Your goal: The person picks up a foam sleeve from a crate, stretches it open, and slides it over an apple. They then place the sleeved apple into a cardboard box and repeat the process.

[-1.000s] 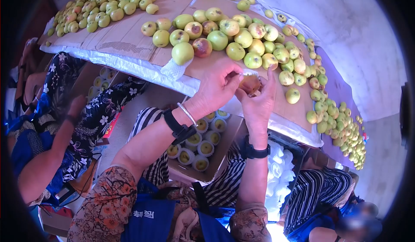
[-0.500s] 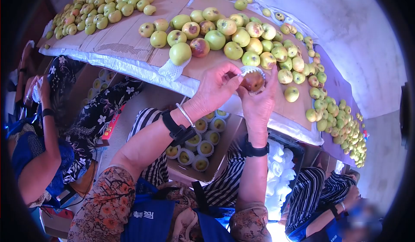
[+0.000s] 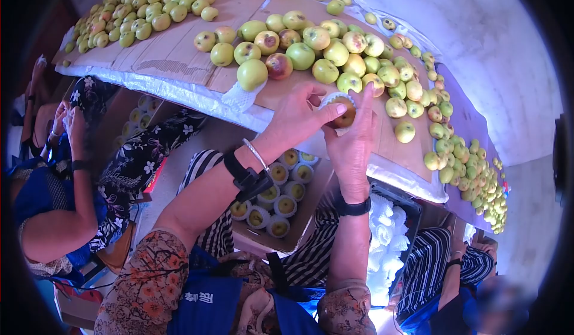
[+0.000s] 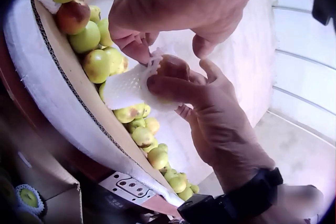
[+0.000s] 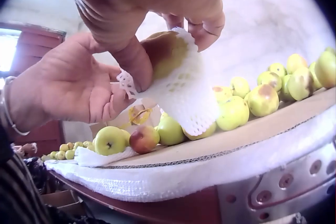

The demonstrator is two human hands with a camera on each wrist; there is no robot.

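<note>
A reddish-brown and green apple (image 3: pixel 345 118) sits partly inside a white foam net sleeve (image 5: pixel 191 95), held up over the near edge of the table. My right hand (image 3: pixel 353 140) grips the apple through the net, its thumb across the near side in the left wrist view. My left hand (image 3: pixel 299 115) pinches the net's rim on the other side, with its thumb stretched toward the fruit. The sleeve's loose end hangs away from the apple in the left wrist view. Just left of the hands, a green apple (image 3: pixel 252 75) rests on another foam net (image 3: pixel 242 99).
Many loose apples (image 3: pixel 336 54) lie on the cardboard-covered table (image 3: pixel 179 66), some with brown spots. Below it stands a box (image 3: pixel 308 227) of netted apples. A dark crate of white foam nets (image 3: pixel 385 233) is to its right. Other people sit on both sides.
The apple has turned between my hands, and the net's rim has shifted around it. My left thumb has moved from the rim to reach over the apple. The people beside me moved their hands.
</note>
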